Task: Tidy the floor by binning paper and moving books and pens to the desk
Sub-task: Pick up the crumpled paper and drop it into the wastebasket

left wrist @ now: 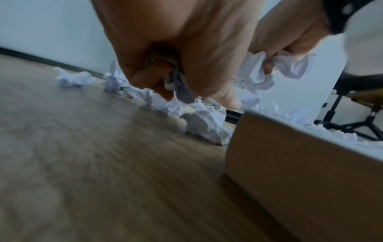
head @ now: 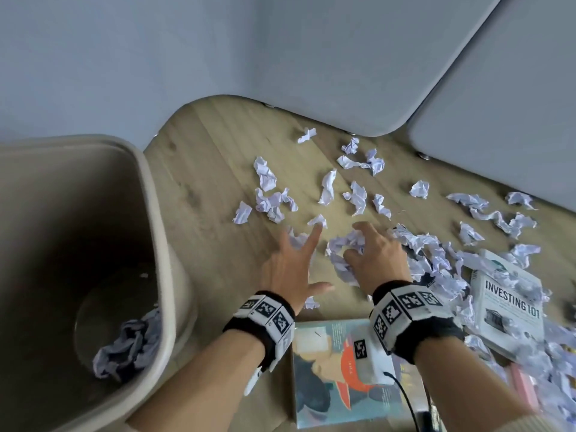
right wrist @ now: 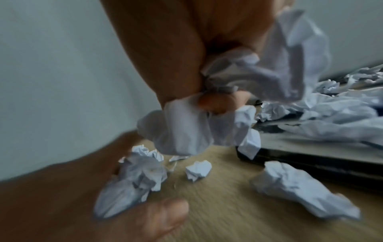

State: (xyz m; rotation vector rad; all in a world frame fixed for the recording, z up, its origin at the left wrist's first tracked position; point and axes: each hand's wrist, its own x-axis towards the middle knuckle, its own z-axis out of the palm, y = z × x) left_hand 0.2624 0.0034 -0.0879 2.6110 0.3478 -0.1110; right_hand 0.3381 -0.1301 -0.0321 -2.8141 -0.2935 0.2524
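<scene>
Crumpled white paper balls [head: 327,185] litter the wooden floor [head: 202,157]. My right hand [head: 364,244] grips a wad of crumpled paper [right wrist: 186,127] just above the floor. To its left, my left hand [head: 299,254] has its index finger and thumb stretched out. Its other fingers [left wrist: 149,78] curl round a scrap of paper [left wrist: 182,91]. A beige bin [head: 156,213] stands at the left with some paper [head: 131,344] at its bottom. An illustrated book [head: 330,375] lies under my wrists. A white book titled Investing 101 [head: 511,310] lies at the right, partly under paper.
Grey rounded panels [head: 374,73] stand at the far side of the floor. A thick heap of paper [head: 436,263] spreads to the right of my right hand. A black stand's legs [left wrist: 356,124] show in the left wrist view.
</scene>
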